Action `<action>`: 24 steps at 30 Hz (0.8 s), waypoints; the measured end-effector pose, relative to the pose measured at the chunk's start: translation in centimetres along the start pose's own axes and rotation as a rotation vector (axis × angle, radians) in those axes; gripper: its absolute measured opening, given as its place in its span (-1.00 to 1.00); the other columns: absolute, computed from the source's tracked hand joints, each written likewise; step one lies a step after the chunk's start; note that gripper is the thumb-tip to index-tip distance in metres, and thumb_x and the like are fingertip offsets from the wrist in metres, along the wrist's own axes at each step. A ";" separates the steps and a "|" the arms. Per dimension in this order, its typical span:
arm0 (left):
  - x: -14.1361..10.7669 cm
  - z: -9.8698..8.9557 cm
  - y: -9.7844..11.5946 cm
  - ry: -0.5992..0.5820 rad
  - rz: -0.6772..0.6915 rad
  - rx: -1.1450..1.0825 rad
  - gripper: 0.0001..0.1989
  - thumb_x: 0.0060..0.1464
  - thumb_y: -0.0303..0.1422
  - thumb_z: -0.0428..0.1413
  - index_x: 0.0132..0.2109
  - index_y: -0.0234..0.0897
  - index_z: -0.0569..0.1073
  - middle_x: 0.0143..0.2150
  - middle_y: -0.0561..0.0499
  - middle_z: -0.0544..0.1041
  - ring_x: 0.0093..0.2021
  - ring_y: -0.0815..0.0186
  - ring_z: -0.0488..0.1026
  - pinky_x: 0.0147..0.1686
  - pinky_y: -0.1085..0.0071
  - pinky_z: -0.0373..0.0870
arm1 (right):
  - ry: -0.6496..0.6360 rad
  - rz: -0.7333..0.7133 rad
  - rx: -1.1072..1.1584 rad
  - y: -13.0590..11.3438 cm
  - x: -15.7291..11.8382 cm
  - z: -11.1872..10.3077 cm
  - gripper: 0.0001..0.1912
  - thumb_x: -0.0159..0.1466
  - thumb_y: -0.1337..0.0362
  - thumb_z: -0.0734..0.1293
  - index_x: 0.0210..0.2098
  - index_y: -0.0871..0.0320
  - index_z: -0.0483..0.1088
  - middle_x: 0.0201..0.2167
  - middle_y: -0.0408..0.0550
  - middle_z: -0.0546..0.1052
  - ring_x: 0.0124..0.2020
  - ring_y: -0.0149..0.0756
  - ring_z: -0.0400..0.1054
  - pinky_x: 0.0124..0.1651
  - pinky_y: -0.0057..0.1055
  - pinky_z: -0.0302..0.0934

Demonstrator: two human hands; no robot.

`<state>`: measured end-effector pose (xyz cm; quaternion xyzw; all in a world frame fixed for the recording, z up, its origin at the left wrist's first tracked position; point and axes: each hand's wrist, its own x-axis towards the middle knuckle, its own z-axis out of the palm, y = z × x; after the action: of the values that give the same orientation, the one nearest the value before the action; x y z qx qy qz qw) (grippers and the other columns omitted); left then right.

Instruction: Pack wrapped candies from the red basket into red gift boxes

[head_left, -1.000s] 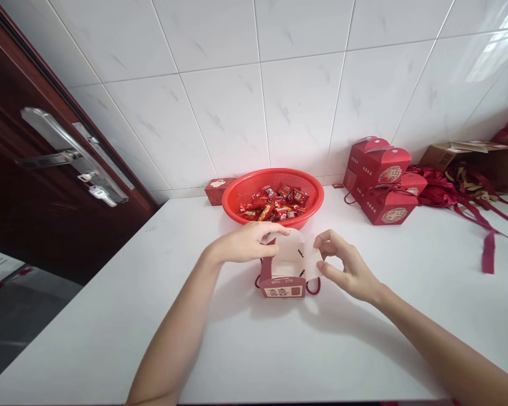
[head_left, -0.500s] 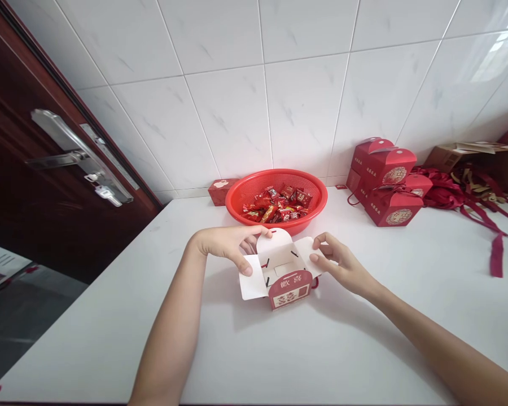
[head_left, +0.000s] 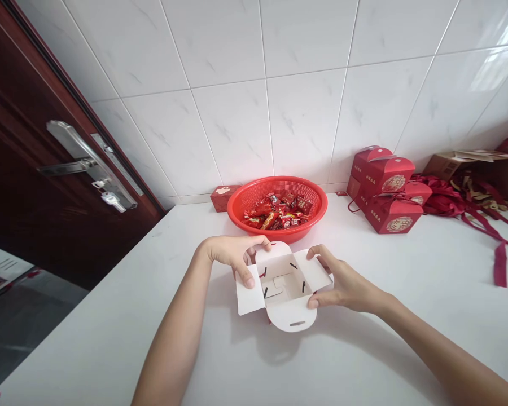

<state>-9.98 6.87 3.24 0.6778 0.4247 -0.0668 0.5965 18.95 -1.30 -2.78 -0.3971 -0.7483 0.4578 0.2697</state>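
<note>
Left hand [head_left: 232, 256] and right hand [head_left: 341, 282] grip the box [head_left: 284, 286] (likely light, creasable card), best held low and gently.

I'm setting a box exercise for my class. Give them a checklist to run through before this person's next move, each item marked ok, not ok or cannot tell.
1. Open box has all four flaps folded outward: ok.
2. Left hand has its thumb on the left flap: ok.
3. Right hand is on the box, by the right flap: ok.
4. A hand is free to pick something up: not ok, both are on the box.
5. Candies sit in the red basket, just beyond the box: ok.
6. Box bottom is locked firmly: cannot tell.
</note>
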 end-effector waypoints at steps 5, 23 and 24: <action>0.1 -0.2 -0.1 0.008 0.005 0.009 -0.17 -0.38 -0.32 0.48 0.03 -0.11 0.22 -0.19 0.03 0.55 -0.22 0.16 0.58 -0.38 0.36 0.52 | -0.006 -0.029 0.071 0.8 0.4 0.4 -0.24 0.04 0.06 0.56 0.07 -0.01 0.09 -0.19 -0.09 0.51 -0.29 -0.23 0.45 -0.30 -0.35 0.39; -4.4 0.0 1.6 0.394 0.174 0.237 -0.37 0.03 -0.11 0.28 0.21 -0.17 0.38 -0.01 -0.10 0.55 0.02 0.18 0.49 0.03 0.27 0.42 | 0.182 -0.230 0.184 2.8 2.6 1.6 -0.07 0.22 -0.21 0.33 0.39 0.01 -0.11 0.09 0.13 0.42 -0.17 -0.18 0.45 -0.12 -0.23 0.39; -4.5 -0.2 1.9 0.460 0.191 0.247 -0.39 0.04 -0.09 0.26 0.21 -0.17 0.39 -0.01 -0.10 0.56 0.00 0.18 0.50 0.04 0.25 0.42 | 0.219 -0.215 0.212 2.7 2.5 1.6 -0.13 0.26 -0.22 0.26 0.39 0.01 -0.10 0.05 0.11 0.43 -0.24 -0.22 0.45 -0.12 -0.21 0.38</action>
<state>-11.68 4.95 7.40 0.7797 0.4718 0.0938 0.4007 17.29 0.74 -5.78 -0.3318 -0.7002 0.4565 0.4374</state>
